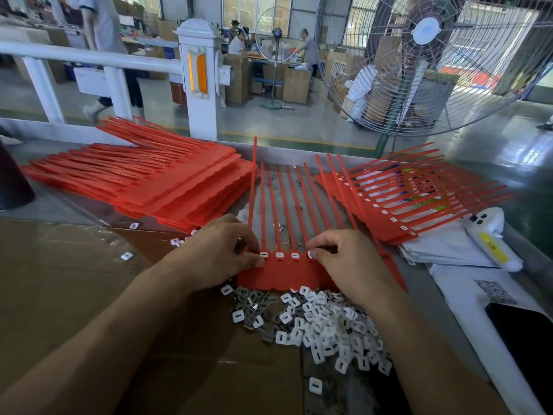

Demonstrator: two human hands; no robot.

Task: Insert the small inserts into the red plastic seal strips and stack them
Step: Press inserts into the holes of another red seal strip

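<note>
Two hands work one red seal strip sheet at centre frame, seating white inserts along its row of sockets.

The right hand (347,262) has its fingers curled, thumb and forefinger pinching a white insert (310,254) at the fourth socket of the red seal strip sheet (278,272); the left hand (221,253) curls too, its thumb and fingertips gripping the sheet's left edge beside the first socket. Three sockets between the hands already show white inserts. The sheet's thin tails run toward the top of the frame. Just below it lies a loose pile of inserts (323,324), white and grey. At upper left sits a stack of red sheets (167,181); at upper right another stack (395,205) shows white inserts in its sockets. A large fan (425,64) stands at top right.
</note>
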